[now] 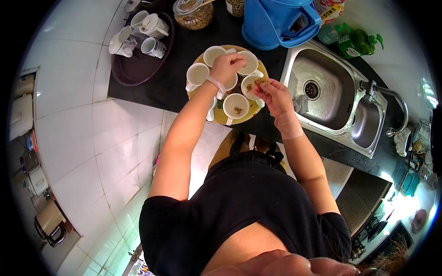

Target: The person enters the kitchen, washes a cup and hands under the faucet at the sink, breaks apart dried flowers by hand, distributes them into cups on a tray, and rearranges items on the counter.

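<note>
White cups stand together on a round yellow tray (239, 120). My left hand (226, 69), with a pale bangle at its wrist, is closed in a pinch over the far right cup (249, 61); what its fingertips hold, if anything, is hidden. Between the fingers of my right hand (276, 97) is a clump of dried yellow-brown herb (261, 81), above the right-hand cup (248, 89). Small brown bits lie in that cup. More bits sit at the bottom of the near cup (235, 105).
An open glass jar (194, 16) of dried brown herb stands at the back, beside a blue plastic jug (260, 27). At left, a dark oval tray (122, 73) carries cups and lidded pots. A steel sink (322, 69) and green soap bottle (357, 43) are at right.
</note>
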Demonstrator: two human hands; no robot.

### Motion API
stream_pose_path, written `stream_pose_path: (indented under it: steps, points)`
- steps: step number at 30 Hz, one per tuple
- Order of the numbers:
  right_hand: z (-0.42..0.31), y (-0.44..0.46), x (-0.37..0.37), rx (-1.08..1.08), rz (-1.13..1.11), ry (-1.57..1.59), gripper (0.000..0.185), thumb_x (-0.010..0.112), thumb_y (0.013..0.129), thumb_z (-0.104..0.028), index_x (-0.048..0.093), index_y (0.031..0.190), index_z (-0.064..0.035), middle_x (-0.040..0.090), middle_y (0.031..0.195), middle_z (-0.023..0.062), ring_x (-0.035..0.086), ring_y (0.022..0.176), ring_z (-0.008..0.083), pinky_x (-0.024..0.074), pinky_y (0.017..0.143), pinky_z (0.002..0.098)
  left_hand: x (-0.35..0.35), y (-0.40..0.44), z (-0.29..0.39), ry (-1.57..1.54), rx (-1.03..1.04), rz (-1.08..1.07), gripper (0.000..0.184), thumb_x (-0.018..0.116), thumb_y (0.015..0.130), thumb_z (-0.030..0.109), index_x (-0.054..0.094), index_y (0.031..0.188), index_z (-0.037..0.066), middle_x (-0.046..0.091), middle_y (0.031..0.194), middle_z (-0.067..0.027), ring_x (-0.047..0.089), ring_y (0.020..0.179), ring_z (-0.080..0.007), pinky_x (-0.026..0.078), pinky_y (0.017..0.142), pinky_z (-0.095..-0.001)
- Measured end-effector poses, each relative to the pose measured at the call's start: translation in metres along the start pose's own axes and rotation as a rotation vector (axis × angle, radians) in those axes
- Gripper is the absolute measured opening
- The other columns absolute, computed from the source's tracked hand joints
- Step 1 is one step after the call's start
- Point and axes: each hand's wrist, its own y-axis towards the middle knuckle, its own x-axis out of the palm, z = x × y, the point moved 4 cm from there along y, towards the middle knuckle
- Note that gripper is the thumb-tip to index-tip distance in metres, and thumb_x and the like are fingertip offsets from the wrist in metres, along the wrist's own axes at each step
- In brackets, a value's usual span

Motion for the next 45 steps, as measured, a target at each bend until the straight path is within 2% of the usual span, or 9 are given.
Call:
stream_pose_path:
  steps: [4, 7, 11, 17, 28, 34, 37, 41, 45]
  points:
    - [-0.004, -0.003, 0.009, 0.018, -0.047, -0.014, 0.022, 0.054, 0.083, -0.003, 0.052, 0.102, 0.0074, 0.06, 0.092, 0.0122, 0.062, 0.08, 0.0199, 0.0529, 0.076, 0.03, 0.025, -0.037, 0.032, -0.171, -0.01, -0.174, 0.018, 0.061, 0.081, 0.012, 0.062, 0.094, 0.001, 0.063, 0.081, -0.004, 0.056, 0.071, -0.009, 0.046, 0.066, -0.0231]
    - [-0.005, -0.007, 0.01, 0.029, -0.09, -0.036, 0.022, 0.053, 0.083, -0.002, 0.052, 0.103, 0.0073, 0.061, 0.092, 0.0121, 0.062, 0.079, 0.0199, 0.0529, 0.076, 0.0296, 0.031, -0.042, 0.025, 0.056, 0.105, -0.101, 0.013, 0.06, 0.081, 0.011, 0.062, 0.089, 0.0, 0.061, 0.08, -0.0039, 0.056, 0.072, -0.0093, 0.046, 0.067, -0.0234]
    - [-0.009, -0.01, 0.005, 0.016, -0.102, -0.077, 0.021, 0.052, 0.083, -0.001, 0.052, 0.102, 0.0067, 0.061, 0.091, 0.0121, 0.062, 0.077, 0.0192, 0.0527, 0.075, 0.0292, 0.039, -0.047, 0.024, -0.012, 0.114, -0.043, 0.013, 0.057, 0.083, 0.01, 0.058, 0.09, 0.0, 0.058, 0.078, -0.0036, 0.053, 0.069, -0.0093, 0.044, 0.063, -0.0219]
    - [-0.024, -0.016, 0.006, -0.021, -0.111, -0.157, 0.02, 0.05, 0.084, -0.002, 0.051, 0.103, 0.0067, 0.059, 0.09, 0.0121, 0.061, 0.077, 0.0187, 0.0524, 0.076, 0.0303, 0.027, -0.059, 0.02, -0.828, -0.233, 0.181, 0.013, 0.055, 0.085, 0.012, 0.056, 0.09, -0.001, 0.054, 0.073, 0.0001, 0.047, 0.061, -0.0061, 0.039, 0.055, -0.0191]
    - [-0.018, -0.019, 0.01, -0.028, -0.21, -0.127, 0.017, 0.057, 0.082, -0.006, 0.055, 0.096, 0.0031, 0.06, 0.084, 0.0078, 0.06, 0.07, 0.0147, 0.0518, 0.068, 0.0282, 0.043, -0.079, 0.052, -0.568, -0.15, 0.086, 0.011, 0.058, 0.084, 0.011, 0.057, 0.092, 0.004, 0.055, 0.076, 0.002, 0.046, 0.063, -0.0033, 0.037, 0.056, -0.0158]
    - [-0.021, -0.026, 0.01, -0.043, -0.075, -0.136, 0.01, 0.056, 0.082, -0.005, 0.055, 0.09, 0.0001, 0.059, 0.079, 0.0061, 0.058, 0.067, 0.0134, 0.0511, 0.066, 0.0266, 0.015, -0.064, 0.031, -0.775, -0.124, 0.168, 0.012, 0.058, 0.084, 0.011, 0.056, 0.092, 0.002, 0.053, 0.073, 0.0012, 0.044, 0.06, -0.0042, 0.036, 0.051, -0.0164]
    - [-0.008, -0.022, 0.015, -0.091, -0.035, -0.044, 0.008, 0.056, 0.082, -0.005, 0.055, 0.089, -0.0006, 0.059, 0.079, 0.0064, 0.057, 0.067, 0.0143, 0.0508, 0.067, 0.0274, -0.027, -0.058, 0.033, -0.541, -0.159, 0.186, 0.011, 0.059, 0.082, 0.01, 0.057, 0.089, 0.002, 0.053, 0.07, 0.0015, 0.043, 0.057, -0.0044, 0.035, 0.05, -0.0163]
    - [0.018, -0.022, 0.031, -0.065, 0.033, -0.014, 0.008, 0.056, 0.082, -0.006, 0.055, 0.089, -0.0007, 0.058, 0.079, 0.0059, 0.057, 0.069, 0.0147, 0.0498, 0.067, 0.028, -0.08, -0.03, 0.01, -0.041, 0.102, 0.254, 0.013, 0.065, 0.075, 0.009, 0.06, 0.083, 0.001, 0.062, 0.073, -0.0052, 0.057, 0.066, -0.0096, 0.047, 0.062, -0.0231]
    - [0.033, -0.02, 0.042, -0.076, 0.091, -0.002, 0.008, 0.056, 0.083, -0.007, 0.055, 0.088, -0.002, 0.058, 0.079, 0.0048, 0.056, 0.07, 0.0135, 0.0496, 0.068, 0.0278, -0.096, -0.013, 0.007, 0.176, 0.074, 0.226, 0.014, 0.067, 0.071, 0.01, 0.062, 0.081, 0.002, 0.062, 0.071, -0.0072, 0.059, 0.064, -0.0151, 0.048, 0.061, -0.0261]
